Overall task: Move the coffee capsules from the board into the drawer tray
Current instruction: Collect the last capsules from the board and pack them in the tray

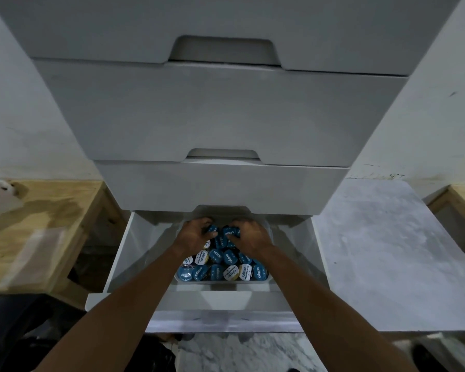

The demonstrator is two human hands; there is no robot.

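Note:
The bottom drawer (124, 253) of a white cabinet stands pulled out. Inside it sits a clear tray (220, 282) filled with several coffee capsules (230, 257), most with blue lids, a few with white lids. Both my arms reach into the drawer. My left hand (196, 233) is curled around blue capsules at the far end of the tray. My right hand (249, 233) grips blue capsules beside it. The two hands nearly touch over the pile. The board is not in view.
Three shut white drawers (220, 114) stack above the open one and overhang it. A wooden bench (38, 226) stands at the left, a grey marbled slab (387, 251) at the right. Marbled floor shows below the drawer front.

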